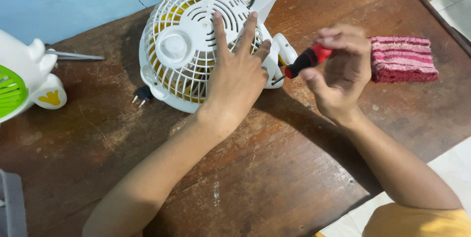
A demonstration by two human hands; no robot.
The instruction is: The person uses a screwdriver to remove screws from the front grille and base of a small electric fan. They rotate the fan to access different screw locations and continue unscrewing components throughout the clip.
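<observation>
A small white fan [184, 46] with a grille and yellow blades inside lies face down on the brown wooden table [274, 168]. My left hand [235, 77] rests flat on its back grille, fingers spread. My right hand [341, 73] grips a screwdriver [306, 60] with a red and black handle. Its tip points at the fan's right edge, close to a white foot [284, 50].
A black plug [142, 95] lies left of the fan. A second white fan with a green grille [22, 82] sits at the left edge. A folded pink striped cloth [402, 59] lies at the right. Metal tweezers [73, 55] lie near the blue wall.
</observation>
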